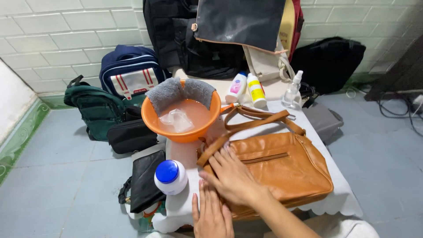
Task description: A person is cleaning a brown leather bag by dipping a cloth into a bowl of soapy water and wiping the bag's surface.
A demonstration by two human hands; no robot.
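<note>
At nine o'clock of the table (pixel 194 154) stand a green backpack (pixel 94 108) and a black pouch (pixel 131 135). A white jar with a blue lid (pixel 171 177) sits at seven o'clock of the orange basin (pixel 183 117). The left hand (pixel 211 216) lies flat at six o'clock, fingers together. The right hand (pixel 233 176) presses the tan leather bag (pixel 282 167) at centre, fingers slightly spread.

Both hands are being held flat, fingers extended: the right hand (pixel 231 176) crossed above the left hand (pixel 211 216).
</note>
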